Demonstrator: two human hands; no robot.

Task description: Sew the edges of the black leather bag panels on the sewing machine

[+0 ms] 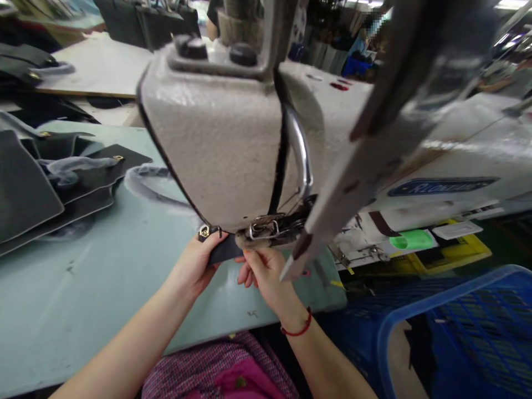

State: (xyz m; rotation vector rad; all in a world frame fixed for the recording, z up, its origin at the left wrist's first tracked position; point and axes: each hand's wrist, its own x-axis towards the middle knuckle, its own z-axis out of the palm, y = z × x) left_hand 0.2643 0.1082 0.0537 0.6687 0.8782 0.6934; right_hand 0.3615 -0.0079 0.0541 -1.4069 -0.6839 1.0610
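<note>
My left hand (195,266) is closed on a small black leather piece (226,250), its thumb lying along the top. A gold metal fitting (204,231) shows at the piece's left end. My right hand (268,280) pinches at the right end of the same piece, thumb against forefinger, the other fingers curled below. Both hands are just under the head of a large whitish sewing machine (211,138). Right above my right fingertips are the machine's metal parts (266,227); the needle itself cannot be made out.
Black bag panels (83,188) with wrapped handles lie on the pale green table (124,288) at left. A blurred grey bar (353,172) crosses in front of the machine. A blue plastic basket (386,321) stands at lower right, near a yellow tray (453,257) and a green cylinder (411,239).
</note>
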